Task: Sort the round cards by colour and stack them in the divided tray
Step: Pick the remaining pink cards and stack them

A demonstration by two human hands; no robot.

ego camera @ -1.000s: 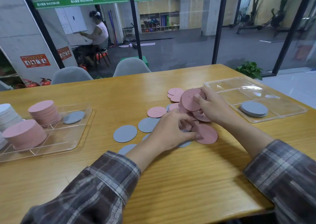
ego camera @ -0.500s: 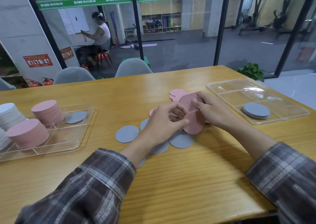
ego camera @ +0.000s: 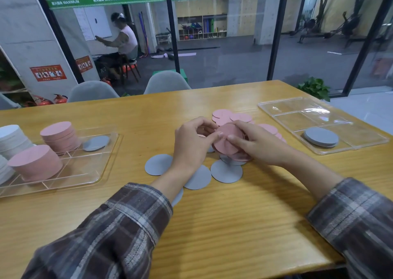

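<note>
Loose round cards (ego camera: 158,164) lie mid-tabletop (ego camera: 234,225), a few flat ones nearest me and a heap right behind, where the left hand (ego camera: 191,144) and right hand (ego camera: 257,144) hold a bunch of cards (ego camera: 228,139) between them. The left tray (ego camera: 89,172), way off left, carries tall stacks (ego camera: 35,161); the right tray (ego camera: 282,110) has one short stack (ego camera: 321,137) in a near compartment. Two chairs (ego camera: 167,83) sit behind the far edge.
</note>
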